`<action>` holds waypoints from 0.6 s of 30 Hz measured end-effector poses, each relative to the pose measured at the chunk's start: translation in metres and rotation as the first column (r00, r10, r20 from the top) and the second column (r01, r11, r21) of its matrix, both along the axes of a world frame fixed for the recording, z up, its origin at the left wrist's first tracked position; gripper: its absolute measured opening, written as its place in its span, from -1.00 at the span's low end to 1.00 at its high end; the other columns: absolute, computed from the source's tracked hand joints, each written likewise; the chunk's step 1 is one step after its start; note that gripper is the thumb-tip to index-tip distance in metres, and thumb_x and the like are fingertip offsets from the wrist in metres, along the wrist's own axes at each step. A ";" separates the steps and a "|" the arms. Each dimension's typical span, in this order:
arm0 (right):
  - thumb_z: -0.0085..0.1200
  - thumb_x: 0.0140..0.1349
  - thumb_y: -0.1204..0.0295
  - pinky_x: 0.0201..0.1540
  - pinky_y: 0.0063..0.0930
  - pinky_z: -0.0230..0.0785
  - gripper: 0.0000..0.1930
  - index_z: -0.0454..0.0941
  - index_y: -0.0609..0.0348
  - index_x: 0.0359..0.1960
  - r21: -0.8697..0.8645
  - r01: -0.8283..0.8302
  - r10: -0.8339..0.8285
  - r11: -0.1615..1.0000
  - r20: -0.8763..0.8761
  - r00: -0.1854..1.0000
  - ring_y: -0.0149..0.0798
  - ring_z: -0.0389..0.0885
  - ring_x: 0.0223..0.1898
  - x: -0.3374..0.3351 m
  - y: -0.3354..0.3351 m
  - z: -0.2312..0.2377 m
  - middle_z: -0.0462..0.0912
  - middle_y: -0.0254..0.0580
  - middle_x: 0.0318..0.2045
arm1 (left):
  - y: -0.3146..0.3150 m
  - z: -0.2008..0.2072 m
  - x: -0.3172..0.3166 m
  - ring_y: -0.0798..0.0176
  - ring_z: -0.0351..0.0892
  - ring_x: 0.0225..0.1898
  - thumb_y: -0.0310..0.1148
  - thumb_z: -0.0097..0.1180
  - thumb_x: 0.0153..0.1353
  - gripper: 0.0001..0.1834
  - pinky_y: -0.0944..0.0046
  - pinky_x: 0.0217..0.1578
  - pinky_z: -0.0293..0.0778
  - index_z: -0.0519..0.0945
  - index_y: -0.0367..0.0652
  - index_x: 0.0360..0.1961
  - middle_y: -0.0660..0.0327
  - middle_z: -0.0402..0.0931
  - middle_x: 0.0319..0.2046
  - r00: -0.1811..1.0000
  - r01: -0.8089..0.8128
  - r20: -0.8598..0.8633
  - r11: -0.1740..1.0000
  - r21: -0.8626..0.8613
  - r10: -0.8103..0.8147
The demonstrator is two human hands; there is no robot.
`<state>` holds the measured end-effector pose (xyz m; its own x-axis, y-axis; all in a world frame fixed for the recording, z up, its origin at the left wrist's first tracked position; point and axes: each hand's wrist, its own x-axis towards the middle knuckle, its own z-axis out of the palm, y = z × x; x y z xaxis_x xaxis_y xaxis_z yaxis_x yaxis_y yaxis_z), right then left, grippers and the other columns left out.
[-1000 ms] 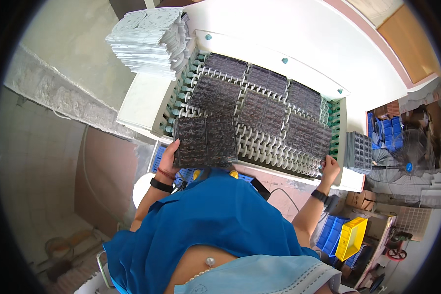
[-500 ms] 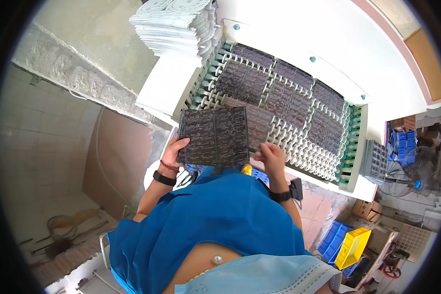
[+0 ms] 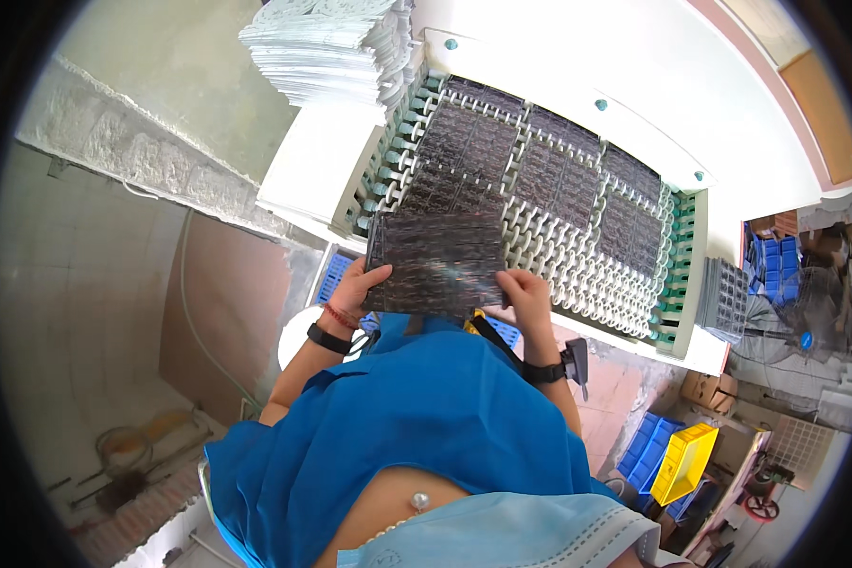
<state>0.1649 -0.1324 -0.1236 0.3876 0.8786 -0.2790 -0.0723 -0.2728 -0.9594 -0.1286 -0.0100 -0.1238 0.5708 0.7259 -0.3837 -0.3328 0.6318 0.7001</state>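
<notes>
A dark, rectangular circuit board panel [image 3: 435,265], its face covered in a fine repeating pattern, is held level in front of my waist. My left hand [image 3: 358,287] grips its left edge, thumb on top. At the lower right corner, my right hand [image 3: 528,292] pinches the edge between thumb and fingers. Whether more panels lie beneath it I cannot tell. Just beyond, a similar panel [image 3: 452,192] rests on the white roller conveyor [image 3: 577,270], partly hidden by the held one. Several more panels [image 3: 556,180] lie in rows farther up the rollers.
A tall stack of pale sheets [image 3: 327,47] stands on the machine's white housing [image 3: 317,156] at the far left. Beside the conveyor's right end are upright panels [image 3: 724,298] and a fan [image 3: 776,331]. Yellow [image 3: 683,464] and blue bins [image 3: 646,450] sit lower right.
A blurred panel beside my right hand now lies on the rollers. My right hand has closed on the held panel's right edge. The held panel has shifted slightly right.
</notes>
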 end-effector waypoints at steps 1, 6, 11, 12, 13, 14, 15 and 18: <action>0.19 0.22 0.40 -0.61 -0.67 0.22 -0.81 0.66 0.32 -0.36 -0.029 0.073 -0.073 0.997 0.006 0.997 -0.59 0.39 -0.63 0.010 -0.006 0.005 0.54 -0.41 -0.63 | 0.000 0.000 0.000 0.23 0.62 -0.15 -0.47 0.12 0.23 -0.65 0.23 -0.13 0.57 0.48 -0.33 0.04 0.10 0.59 -0.10 1.000 -0.015 -0.009 1.000 -0.005 0.015; 0.20 0.21 0.37 -0.64 -0.63 0.25 -0.79 0.68 0.32 -0.35 -0.010 0.422 -0.418 0.906 0.130 0.899 -0.58 0.39 -0.64 0.079 -0.043 -0.012 0.57 -0.39 -0.62 | 0.006 0.014 -0.002 0.21 0.63 -0.17 -0.47 0.09 0.25 -0.67 0.23 -0.15 0.59 0.48 -0.33 0.04 0.08 0.60 -0.11 1.000 -0.018 0.006 1.000 0.015 0.018; 0.28 0.10 0.24 -0.41 -0.32 0.43 -0.74 0.66 0.16 -0.29 -0.023 0.368 -0.182 0.930 0.839 0.513 -0.24 0.58 -0.48 0.085 -0.042 -0.010 0.65 -0.19 -0.49 | 0.007 0.006 -0.005 0.17 0.65 -0.16 -0.47 0.09 0.25 -0.67 0.19 -0.15 0.61 0.47 -0.35 0.03 0.05 0.60 -0.12 0.999 -0.047 0.016 0.999 -0.011 0.048; 0.29 0.09 0.23 -0.36 -0.27 0.45 -0.74 0.65 0.13 -0.29 0.004 0.318 -0.148 0.948 0.890 0.430 -0.16 0.60 -0.42 0.075 -0.034 0.001 0.66 -0.17 -0.42 | 0.006 0.008 -0.005 0.17 0.65 -0.16 -0.46 0.09 0.25 -0.67 0.18 -0.15 0.61 0.47 -0.36 0.03 0.04 0.60 -0.12 0.999 -0.047 0.025 0.999 0.000 0.047; 0.29 0.07 0.22 -0.31 -0.23 0.47 -0.74 0.64 0.10 -0.29 0.029 0.267 -0.122 0.963 0.933 0.340 -0.08 0.63 -0.35 0.066 -0.026 0.013 0.67 -0.15 -0.35 | 0.005 0.011 -0.006 0.16 0.64 -0.16 -0.46 0.10 0.25 -0.66 0.17 -0.15 0.61 0.47 -0.36 0.03 0.03 0.60 -0.12 0.998 -0.048 0.033 0.999 0.011 0.048; 0.30 0.06 0.22 -0.29 -0.23 0.47 -0.73 0.64 0.10 -0.28 0.086 0.167 -0.139 0.982 0.929 0.342 -0.09 0.63 -0.32 0.057 -0.012 0.015 0.67 -0.16 -0.30 | 0.004 0.015 -0.005 0.16 0.64 -0.16 -0.46 0.10 0.25 -0.66 0.17 -0.15 0.61 0.47 -0.36 0.03 0.03 0.60 -0.12 0.998 -0.048 0.032 0.999 0.016 0.048; 0.30 0.04 0.24 -0.19 -0.23 0.48 -0.70 0.63 0.11 -0.24 0.202 0.010 -0.196 0.979 0.935 0.296 -0.06 0.62 -0.19 0.047 0.006 0.018 0.66 -0.13 -0.25 | 0.004 0.020 -0.004 0.15 0.64 -0.15 -0.45 0.10 0.25 -0.65 0.17 -0.15 0.62 0.46 -0.37 0.03 0.02 0.59 -0.11 0.998 -0.048 0.052 0.999 0.015 0.047; 0.25 0.07 0.24 0.20 -0.07 0.24 -0.55 0.54 0.07 0.02 0.142 -0.253 -0.062 0.957 0.952 0.300 0.02 0.47 0.11 0.016 0.057 0.021 0.53 -0.01 0.05 | 0.000 0.034 -0.001 0.15 0.64 -0.15 -0.44 0.11 0.24 -0.64 0.17 -0.14 0.61 0.45 -0.37 0.04 0.01 0.58 -0.10 0.994 -0.072 0.083 0.997 0.014 0.070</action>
<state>0.1811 -0.0755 -0.1026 0.1503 0.8957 0.4185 0.9298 0.0158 -0.3678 -0.1294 -0.0105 -0.0897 0.5468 0.7718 -0.3247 -0.4334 0.5927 0.6789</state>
